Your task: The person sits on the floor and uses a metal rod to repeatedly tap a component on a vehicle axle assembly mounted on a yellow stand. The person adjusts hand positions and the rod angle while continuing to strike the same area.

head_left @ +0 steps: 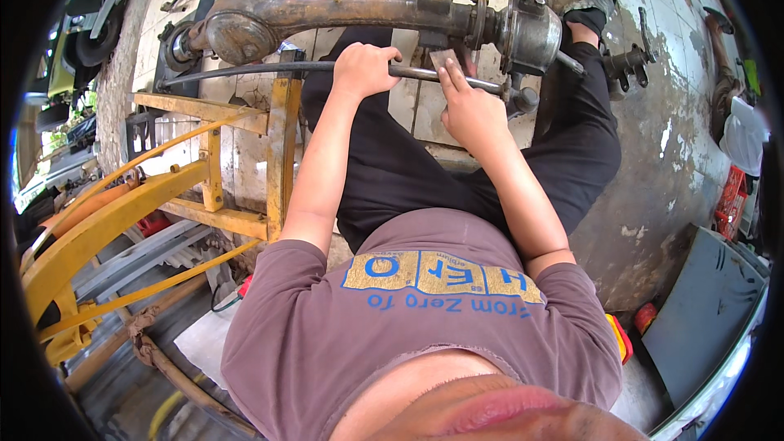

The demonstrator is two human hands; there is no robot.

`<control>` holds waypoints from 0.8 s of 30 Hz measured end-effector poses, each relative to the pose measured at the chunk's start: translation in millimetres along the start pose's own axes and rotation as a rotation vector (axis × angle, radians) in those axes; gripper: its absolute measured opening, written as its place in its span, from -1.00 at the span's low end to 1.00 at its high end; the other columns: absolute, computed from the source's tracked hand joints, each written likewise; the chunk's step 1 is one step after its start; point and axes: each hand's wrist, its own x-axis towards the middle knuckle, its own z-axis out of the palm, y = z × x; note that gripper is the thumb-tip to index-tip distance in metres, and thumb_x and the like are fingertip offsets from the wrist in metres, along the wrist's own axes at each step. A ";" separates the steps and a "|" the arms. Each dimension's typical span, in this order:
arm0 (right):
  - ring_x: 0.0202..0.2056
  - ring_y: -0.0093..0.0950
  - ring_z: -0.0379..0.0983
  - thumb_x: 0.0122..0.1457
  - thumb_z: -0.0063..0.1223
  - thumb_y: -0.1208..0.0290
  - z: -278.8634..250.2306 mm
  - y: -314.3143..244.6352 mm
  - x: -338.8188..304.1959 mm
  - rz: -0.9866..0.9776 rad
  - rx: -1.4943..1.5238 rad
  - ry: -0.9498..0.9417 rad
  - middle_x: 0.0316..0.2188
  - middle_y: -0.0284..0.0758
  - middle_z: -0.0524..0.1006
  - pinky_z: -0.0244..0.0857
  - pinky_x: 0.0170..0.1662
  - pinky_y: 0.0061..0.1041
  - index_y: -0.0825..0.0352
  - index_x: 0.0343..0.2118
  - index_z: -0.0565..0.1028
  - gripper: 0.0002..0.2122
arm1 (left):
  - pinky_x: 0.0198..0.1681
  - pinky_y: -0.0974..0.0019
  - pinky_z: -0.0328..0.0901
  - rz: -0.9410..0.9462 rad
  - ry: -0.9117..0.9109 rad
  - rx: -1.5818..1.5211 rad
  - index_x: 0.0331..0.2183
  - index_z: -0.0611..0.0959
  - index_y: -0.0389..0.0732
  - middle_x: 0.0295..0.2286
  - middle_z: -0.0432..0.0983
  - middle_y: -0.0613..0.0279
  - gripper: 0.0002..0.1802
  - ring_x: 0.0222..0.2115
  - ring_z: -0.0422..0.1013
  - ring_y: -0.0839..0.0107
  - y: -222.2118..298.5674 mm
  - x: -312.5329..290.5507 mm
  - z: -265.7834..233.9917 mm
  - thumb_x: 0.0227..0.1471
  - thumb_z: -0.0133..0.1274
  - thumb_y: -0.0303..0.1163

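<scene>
Grey-brown shirt (327, 343) nearest. Long rod (253, 69) lies crosswise between shirt and axle housing (351, 15). Left hand (366, 71) clamps round it, likely for steadiness; right hand (475, 114) rests 2 fingers on a flat piece (442, 58) at the rod, grip closure unclear.

Bright daylight; curved, seemingly soft edges

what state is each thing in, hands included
left hand: closed on the rod
right hand: two fingers extended onto the flat piece
flat piece: held at the rod
rod: dark at left, bare metal toward right
axle: lying crosswise, rusty
yellow frame: scuffed
floor: worn, patchy
</scene>
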 end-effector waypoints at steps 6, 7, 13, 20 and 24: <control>-0.21 -0.25 0.76 0.20 0.25 0.29 0.4 -0.9 3.5 -0.010 0.023 -0.006 0.56 -0.35 0.31 0.66 -0.17 -0.15 0.23 0.50 0.35 -0.25 | -0.12 0.03 0.53 0.028 0.044 -0.002 -0.27 0.88 0.09 -0.47 0.76 0.15 -0.74 -0.35 0.70 0.08 -1.5 0.3 1.0 -0.04 0.39 -0.09; -0.21 -0.24 0.76 0.20 0.24 0.29 5.6 3.5 -2.3 -0.024 0.020 -0.006 0.56 -0.35 0.31 0.66 -0.17 -0.15 0.23 0.50 0.34 -0.25 | -0.12 0.03 0.53 0.029 0.050 -0.010 -0.27 0.88 0.09 -0.47 0.75 0.15 -0.74 -0.35 0.70 0.08 0.3 -2.5 2.9 -0.05 0.39 -0.10; -0.19 -0.20 0.76 0.20 0.23 0.29 -2.5 -1.2 -0.3 -0.023 0.078 -0.020 0.55 -0.33 0.32 0.66 -0.15 -0.14 0.22 0.49 0.35 -0.26 | -0.12 0.03 0.53 0.030 0.055 -0.033 -0.27 0.88 0.09 -0.48 0.75 0.14 -0.75 -0.37 0.69 0.08 3.4 -4.5 1.3 -0.07 0.38 -0.14; -0.15 -0.09 0.76 0.14 0.23 0.26 2.6 -1.5 5.1 -0.002 0.205 0.044 0.50 -0.21 0.38 0.66 -0.09 -0.08 0.30 0.43 0.42 -0.27 | -0.15 0.00 0.51 0.035 0.056 -0.014 -0.29 0.87 0.05 -0.47 0.75 0.11 -0.76 -0.36 0.69 0.05 2.9 -3.1 -1.9 -0.07 0.37 -0.17; -0.11 -0.12 0.76 0.13 0.26 0.23 -2.1 -5.0 -0.2 0.001 0.183 0.019 0.50 -0.22 0.39 0.66 -0.05 -0.09 0.29 0.42 0.43 -0.27 | -0.12 0.01 0.50 0.042 0.065 -0.043 -0.30 0.86 0.06 -0.47 0.75 0.13 -0.78 -0.36 0.69 0.06 -0.1 -5.5 2.5 -0.07 0.37 -0.17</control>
